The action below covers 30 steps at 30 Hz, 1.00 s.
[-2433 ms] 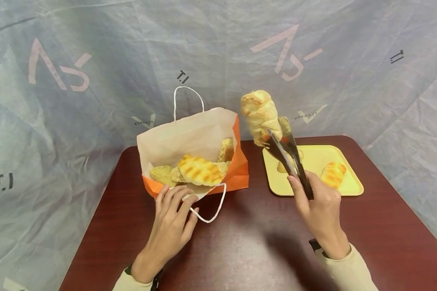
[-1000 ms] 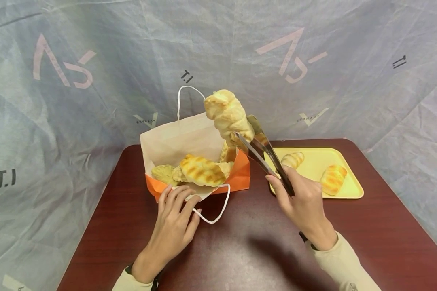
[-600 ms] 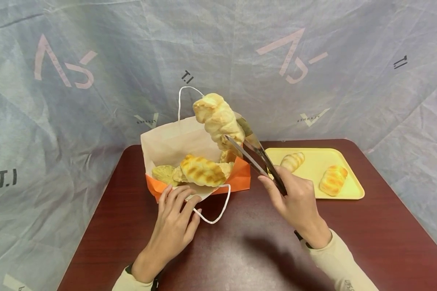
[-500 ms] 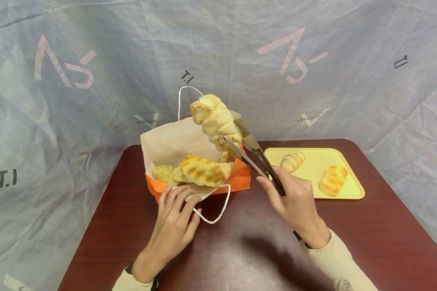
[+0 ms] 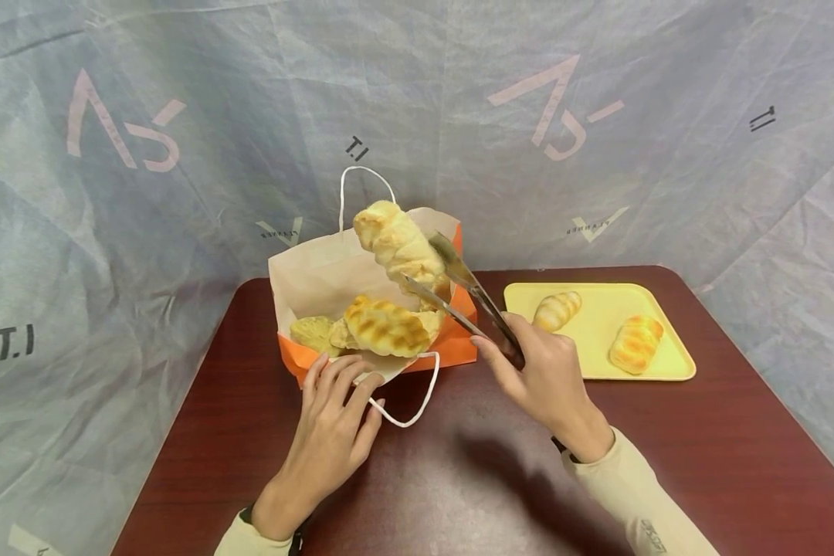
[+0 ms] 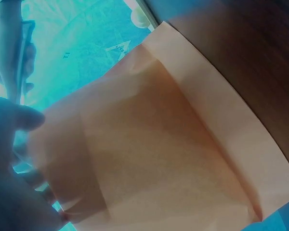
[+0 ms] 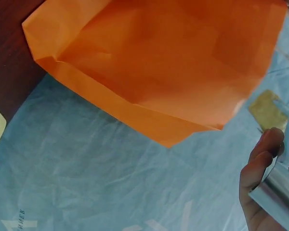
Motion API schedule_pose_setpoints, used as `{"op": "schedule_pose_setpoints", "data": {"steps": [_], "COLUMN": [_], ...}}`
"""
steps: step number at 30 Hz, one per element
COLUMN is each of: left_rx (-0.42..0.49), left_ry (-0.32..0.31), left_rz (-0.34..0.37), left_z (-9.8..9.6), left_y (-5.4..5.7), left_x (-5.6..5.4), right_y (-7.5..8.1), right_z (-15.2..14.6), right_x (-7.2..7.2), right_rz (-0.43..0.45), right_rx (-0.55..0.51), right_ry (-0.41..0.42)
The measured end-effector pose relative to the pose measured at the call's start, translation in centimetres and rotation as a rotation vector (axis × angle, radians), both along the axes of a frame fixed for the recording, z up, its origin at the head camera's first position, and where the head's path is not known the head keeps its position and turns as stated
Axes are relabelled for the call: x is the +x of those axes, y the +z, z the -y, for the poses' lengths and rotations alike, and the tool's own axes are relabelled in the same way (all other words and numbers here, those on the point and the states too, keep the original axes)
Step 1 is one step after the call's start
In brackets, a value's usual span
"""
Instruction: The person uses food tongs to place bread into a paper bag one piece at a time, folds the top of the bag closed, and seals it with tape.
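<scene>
In the head view my right hand [image 5: 538, 378] grips a pair of metal tongs [image 5: 483, 305]. A pale twisted bread roll [image 5: 399, 243] is held between the tong ends, tilted above the bag's opening. My left hand [image 5: 333, 421] holds the near rim of an orange paper bag [image 5: 459, 344] with a pale inside. In the left wrist view its fingers [image 6: 29, 118] lie at the edge of the bag. A golden striped bread [image 5: 387, 326] lies in the bag with a greenish bread [image 5: 313, 333] and other pieces partly hidden behind it.
A yellow tray [image 5: 598, 371] at the right bears a small striped roll [image 5: 557, 310] and a golden roll [image 5: 637, 344]. White cord handles [image 5: 410, 421] stick out from the bag. Grey cloth [image 5: 417, 93] hangs behind the dark red table [image 5: 417, 494].
My right hand has carried the tongs and twisted roll leftward from above the tray to over the bag, lately lowering them a little. My left hand has stayed at the rim.
</scene>
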<state>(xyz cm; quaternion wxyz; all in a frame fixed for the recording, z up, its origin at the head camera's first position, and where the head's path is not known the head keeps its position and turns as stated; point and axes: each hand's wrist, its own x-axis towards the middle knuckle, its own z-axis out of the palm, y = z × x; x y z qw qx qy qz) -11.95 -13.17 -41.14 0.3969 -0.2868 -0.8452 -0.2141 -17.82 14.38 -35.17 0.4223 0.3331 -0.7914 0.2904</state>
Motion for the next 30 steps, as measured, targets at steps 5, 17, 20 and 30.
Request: {"op": "schedule_pose_setpoints", "data": {"steps": [5,17,20,30], "left_rx": [-0.005,-0.009,-0.009,-0.005], "left_ry": [-0.001,-0.006,-0.007,0.007], "left_rz": [-0.004,-0.010,-0.007,0.005], "left_z": [-0.1,-0.2,-0.2,-0.1], "left_y": [0.0,0.1,0.0,-0.3], "left_x": [-0.1,-0.3,-0.3,-0.1], "right_y": [-0.4,-1.2,-1.4,-2.0], "right_z": [-0.2,-1.1,-1.4,-4.4], "right_x": [-0.3,-0.4,-0.3,0.3], "right_rz": [0.031,0.047,0.049,0.081], "right_rx": [-0.009,-0.022,-0.025,-0.042], "right_ry": [-0.025,-0.059,-0.072,-0.142]}}
